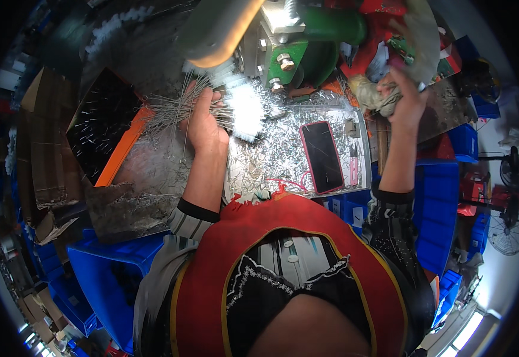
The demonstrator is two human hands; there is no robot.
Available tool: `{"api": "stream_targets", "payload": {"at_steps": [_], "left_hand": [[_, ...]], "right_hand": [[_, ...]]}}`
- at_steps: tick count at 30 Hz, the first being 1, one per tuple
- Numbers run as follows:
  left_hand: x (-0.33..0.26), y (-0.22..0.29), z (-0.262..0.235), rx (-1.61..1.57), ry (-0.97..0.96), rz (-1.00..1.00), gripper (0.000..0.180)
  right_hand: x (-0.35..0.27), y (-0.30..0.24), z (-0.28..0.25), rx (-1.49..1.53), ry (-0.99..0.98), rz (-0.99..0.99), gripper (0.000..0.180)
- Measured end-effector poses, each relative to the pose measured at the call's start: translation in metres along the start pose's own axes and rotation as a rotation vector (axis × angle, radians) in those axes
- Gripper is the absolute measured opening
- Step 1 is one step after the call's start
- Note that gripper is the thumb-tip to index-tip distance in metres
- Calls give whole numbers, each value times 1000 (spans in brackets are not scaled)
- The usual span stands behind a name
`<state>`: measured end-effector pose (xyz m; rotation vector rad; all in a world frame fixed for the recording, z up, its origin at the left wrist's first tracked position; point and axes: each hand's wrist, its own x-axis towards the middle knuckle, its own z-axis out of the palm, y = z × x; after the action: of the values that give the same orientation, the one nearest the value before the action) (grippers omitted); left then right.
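A loose bundle of thin metal wires [167, 113] fans out across the left of the worktable. My left hand [205, 125] is closed around part of it, palm side partly up, under a bright lamp glare. Over at the right, my right hand [409, 101] grips a crumpled beige cloth [378, 98] beside the green machine [316, 56]; its fingers are partly smeared by motion. Between my arms, a metal tray [274, 157] covered with small shiny wire bits lies in front of the machine. On it rests a dark-screened phone [322, 156] in a pink case.
A lamp head [221, 35] hangs over the far middle. At left stands an open black box with an orange edge [119, 157], beside cardboard boxes [48, 143]. Blue bins [113, 262] flank me on both sides. A standing fan [506, 235] is at far right.
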<state>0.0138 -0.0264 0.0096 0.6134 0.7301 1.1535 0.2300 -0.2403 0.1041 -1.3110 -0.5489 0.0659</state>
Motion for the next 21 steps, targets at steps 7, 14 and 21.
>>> {"api": "stream_targets", "payload": {"at_steps": [7, 14, 21], "left_hand": [[4, 1, -4, -112, -73, -99, 34], [4, 0, -5, -132, -6, -94, 31], [4, 1, 7, -72, -13, -79, 32]], "right_hand": [[-3, 37, -11, 99, -19, 26, 9], [15, -14, -9, -50, 11, 273, 13], [18, -32, -9, -86, -80, 353, 16]]}}
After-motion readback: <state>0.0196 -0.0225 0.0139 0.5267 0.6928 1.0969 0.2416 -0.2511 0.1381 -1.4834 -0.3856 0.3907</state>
